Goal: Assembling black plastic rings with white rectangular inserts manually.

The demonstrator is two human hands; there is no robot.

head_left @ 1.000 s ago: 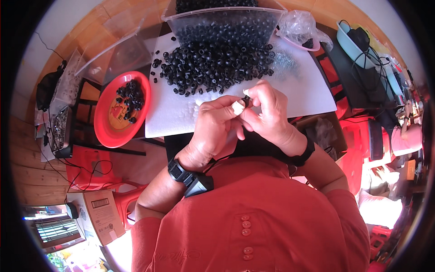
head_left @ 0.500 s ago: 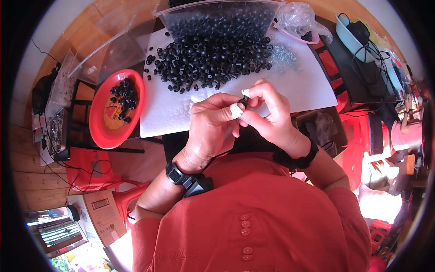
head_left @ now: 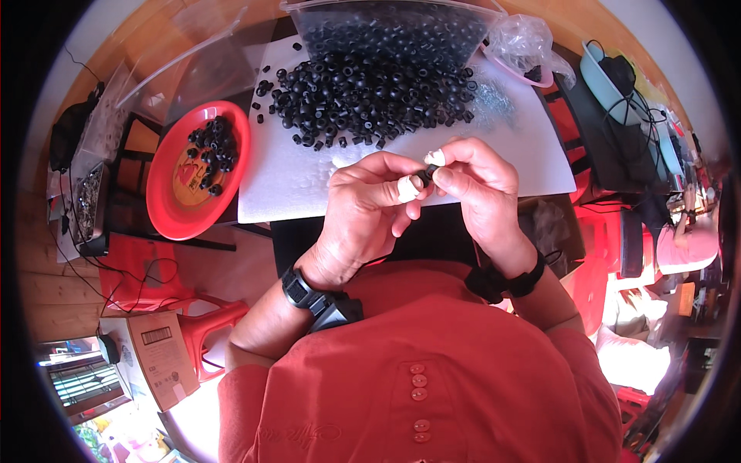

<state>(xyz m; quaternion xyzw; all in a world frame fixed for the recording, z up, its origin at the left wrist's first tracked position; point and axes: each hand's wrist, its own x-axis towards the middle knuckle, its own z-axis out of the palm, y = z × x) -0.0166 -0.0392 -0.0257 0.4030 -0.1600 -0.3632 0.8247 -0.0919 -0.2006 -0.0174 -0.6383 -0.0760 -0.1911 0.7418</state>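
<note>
Both hands meet above the table's near edge, pinching a small black plastic part (head_left: 427,175) between the fingertips. My left hand (head_left: 363,199) closes thumb and forefinger on its left side, with pale tape round the thumb. From the right, my right hand (head_left: 488,189) grips the same part; its forefinger also has tape at the tip. The fingers cover much of the part, so its exact form cannot be made out. Beyond the hands lies a large heap of small black round, hollow parts (head_left: 363,100) on a white foam sheet (head_left: 289,181).
A clear plastic bin (head_left: 394,38) tips its black parts onto the heap. Tiny silvery pieces (head_left: 494,104) lie right of it. On the left stands a red plate (head_left: 166,212) with several black parts. A plastic bag (head_left: 521,42) and a light-blue basin (head_left: 598,85) sit at the far right.
My right hand has turned and shifted a little right, its thumb now pressing on the black part. My left hand keeps its pinch. The whole view has shifted slightly.
</note>
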